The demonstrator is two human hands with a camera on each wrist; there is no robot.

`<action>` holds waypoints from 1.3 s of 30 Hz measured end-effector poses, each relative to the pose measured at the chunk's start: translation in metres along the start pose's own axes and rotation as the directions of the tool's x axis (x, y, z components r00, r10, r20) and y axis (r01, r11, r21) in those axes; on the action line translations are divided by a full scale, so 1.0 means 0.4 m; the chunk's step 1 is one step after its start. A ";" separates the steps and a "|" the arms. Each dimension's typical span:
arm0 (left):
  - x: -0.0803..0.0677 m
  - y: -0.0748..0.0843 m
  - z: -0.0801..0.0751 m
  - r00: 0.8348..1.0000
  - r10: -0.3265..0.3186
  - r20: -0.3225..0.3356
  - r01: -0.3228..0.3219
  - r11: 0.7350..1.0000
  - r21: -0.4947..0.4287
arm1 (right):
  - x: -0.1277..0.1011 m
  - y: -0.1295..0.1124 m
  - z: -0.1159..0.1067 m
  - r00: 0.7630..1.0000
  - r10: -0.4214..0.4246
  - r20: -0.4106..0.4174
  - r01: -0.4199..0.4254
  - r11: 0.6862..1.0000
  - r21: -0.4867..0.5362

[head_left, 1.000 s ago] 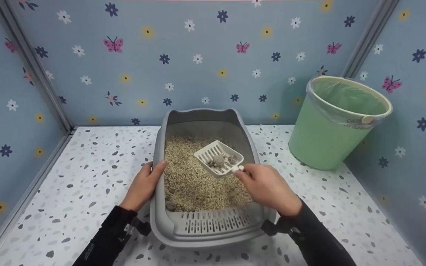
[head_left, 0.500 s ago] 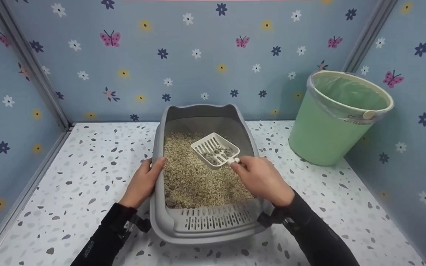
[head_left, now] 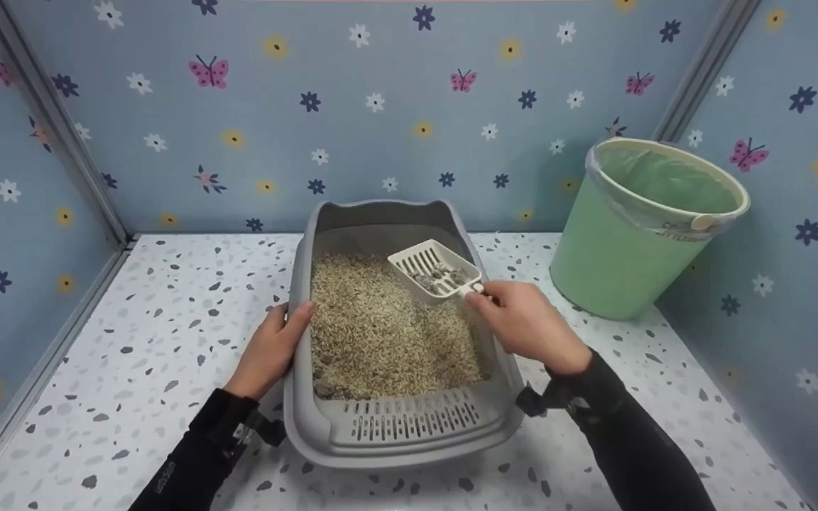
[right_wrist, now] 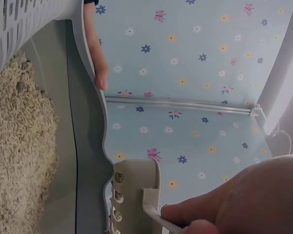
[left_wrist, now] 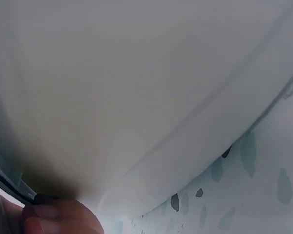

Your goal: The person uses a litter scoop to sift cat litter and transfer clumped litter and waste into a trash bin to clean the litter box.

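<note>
**A:** Which step am I looking at?

**B:** I'm reading it as the carry-out. My right hand [head_left: 526, 324] is pinching the handle of the white scoop [head_left: 435, 269], which is hanging above the far right part of the litter box [head_left: 409, 433], over the litter [head_left: 373, 333]. Grey clumps [head_left: 444, 275] are sitting in the scoop.

**A:** And the other grip?

**B:** My left hand [head_left: 272, 349] is holding the box's left rim, fingers curling over the edge onto the inside, steadying it on the speckled worktop [head_left: 132, 369].

**A:** What is the next move asking for?

**B:** By my judgement, I'm needing to keep the scoop level so the clumps don't roll off, and to clear the box's right wall on the way to the green bin [head_left: 640, 234], standing to the right of the box and apart from it.
</note>
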State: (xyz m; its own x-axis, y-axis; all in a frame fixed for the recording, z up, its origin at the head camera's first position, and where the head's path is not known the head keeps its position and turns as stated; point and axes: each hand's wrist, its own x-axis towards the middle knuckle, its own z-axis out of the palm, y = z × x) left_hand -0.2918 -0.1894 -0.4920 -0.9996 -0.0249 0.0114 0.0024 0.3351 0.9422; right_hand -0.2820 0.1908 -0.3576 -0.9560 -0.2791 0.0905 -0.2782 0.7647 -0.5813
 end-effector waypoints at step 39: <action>-0.004 0.004 0.003 1.000 0.001 -0.011 -0.001 1.000 -0.002 | 0.100 0.184 -0.469 0.934 0.262 -0.244 -0.270 0.963 0.001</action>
State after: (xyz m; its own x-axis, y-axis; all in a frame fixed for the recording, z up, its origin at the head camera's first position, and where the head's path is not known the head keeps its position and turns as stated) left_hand -0.2902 -0.1878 -0.4909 -0.9993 -0.0345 0.0162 0.0037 0.3337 0.9427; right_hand -0.3584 0.3451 -0.2450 -0.9883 0.0815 0.1293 -0.0096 0.8112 -0.5847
